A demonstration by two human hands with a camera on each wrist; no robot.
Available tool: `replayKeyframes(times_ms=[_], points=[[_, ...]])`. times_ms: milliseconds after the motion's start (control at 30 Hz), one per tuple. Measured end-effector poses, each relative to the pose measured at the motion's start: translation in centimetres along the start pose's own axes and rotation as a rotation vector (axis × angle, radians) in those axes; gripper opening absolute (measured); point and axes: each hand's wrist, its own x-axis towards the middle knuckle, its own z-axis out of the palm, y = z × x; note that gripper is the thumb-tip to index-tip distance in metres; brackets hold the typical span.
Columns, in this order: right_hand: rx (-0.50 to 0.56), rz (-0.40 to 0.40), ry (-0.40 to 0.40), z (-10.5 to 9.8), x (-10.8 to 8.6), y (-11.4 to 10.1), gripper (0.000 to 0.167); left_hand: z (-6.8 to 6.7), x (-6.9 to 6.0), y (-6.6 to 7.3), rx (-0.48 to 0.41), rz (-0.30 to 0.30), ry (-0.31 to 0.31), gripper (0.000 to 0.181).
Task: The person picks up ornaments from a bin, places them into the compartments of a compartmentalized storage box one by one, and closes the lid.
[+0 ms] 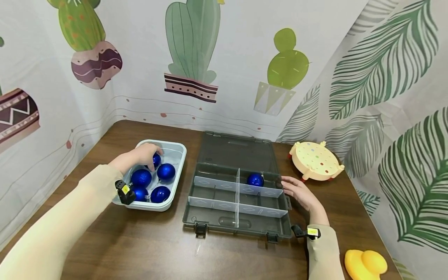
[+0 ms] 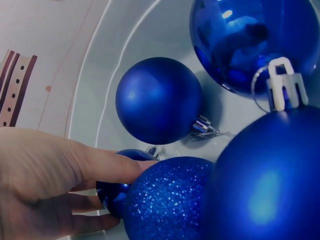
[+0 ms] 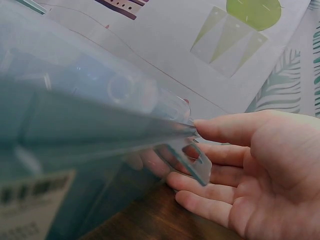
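Several blue Christmas balls (image 1: 166, 172) lie in a white plastic tub (image 1: 183, 155) on the left of the table. My left hand (image 1: 144, 153) reaches over the tub's far left part and grips a shiny blue Christmas ball (image 2: 116, 195) between thumb and fingers. A glittery ball (image 2: 167, 200) lies against that one in the left wrist view. In the middle stands a dark see-through compartment box (image 1: 210, 213), lid (image 1: 234, 153) laid back. One blue ball (image 1: 255, 179) sits in its far right compartment. My right hand (image 1: 300, 192) touches the box's right side with fingers mostly extended.
A cream toy stool or drum-like piece (image 1: 316, 159) with coloured dots lies at the back right. Near the front right edge is a yellow rubber duck (image 1: 365, 264). Pale dividers (image 1: 217, 204) split the box. A patterned cloth (image 1: 238, 58) hangs behind the table.
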Motion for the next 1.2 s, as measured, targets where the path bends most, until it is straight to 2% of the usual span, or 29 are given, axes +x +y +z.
replayKeyframes(times_ms=[267, 800, 967, 1200], points=[[0.000, -0.017, -0.005, 0.1, 0.1, 0.2, 0.058, 0.5, 0.3, -0.4, 0.013, -0.017, 0.008, 0.059], [0.000, -0.014, -0.016, 0.0, 0.0, 0.1, 0.056, 0.4, 0.3, -0.4, -0.011, -0.041, -0.018, 0.061], [0.000, -0.015, -0.016, 0.0, 0.0, 0.1, 0.056, 0.0, 0.1, -0.3, -0.029, -0.025, -0.031, 0.059], [0.000, -0.017, -0.016, 0.0, -0.1, 0.1, 0.056, -1.6, -0.4, -0.2, -0.095, -0.035, -0.032, 0.059]])
